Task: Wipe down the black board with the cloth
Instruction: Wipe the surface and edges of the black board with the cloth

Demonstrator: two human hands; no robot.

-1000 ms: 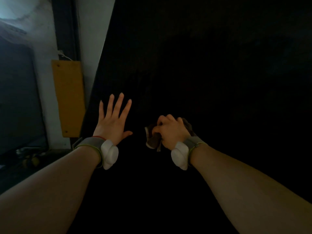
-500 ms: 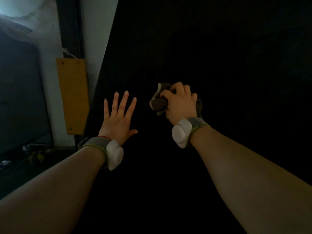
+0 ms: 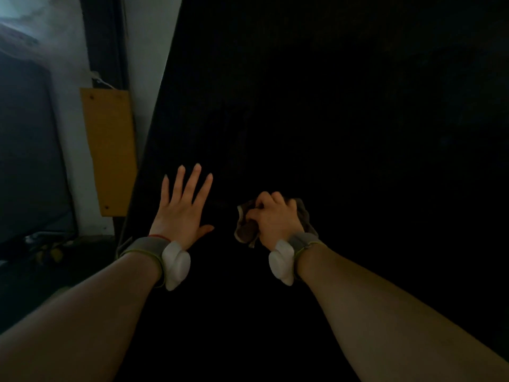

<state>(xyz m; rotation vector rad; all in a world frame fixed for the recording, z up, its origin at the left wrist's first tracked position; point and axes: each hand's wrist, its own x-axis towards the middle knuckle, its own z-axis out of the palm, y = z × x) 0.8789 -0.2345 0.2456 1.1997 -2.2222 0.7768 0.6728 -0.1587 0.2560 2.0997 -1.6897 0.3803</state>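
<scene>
Right hand (image 3: 276, 219) grips the bunched cloth (image 3: 245, 230) against the black board (image 3: 358, 133); left hand (image 3: 181, 208) lies flat, fingers spread. Bunched like this, the cloth may leave unwiped streaks.

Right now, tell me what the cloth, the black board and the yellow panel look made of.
The cloth: soft fabric, brownish-grey, matte; it crumples into folds in the right hand. The black board: flat, matte, no shine; too dark to tell wood from plastic. The yellow panel: probably painted wood or plywood, flat with dark fastener dots at two corners.
</scene>
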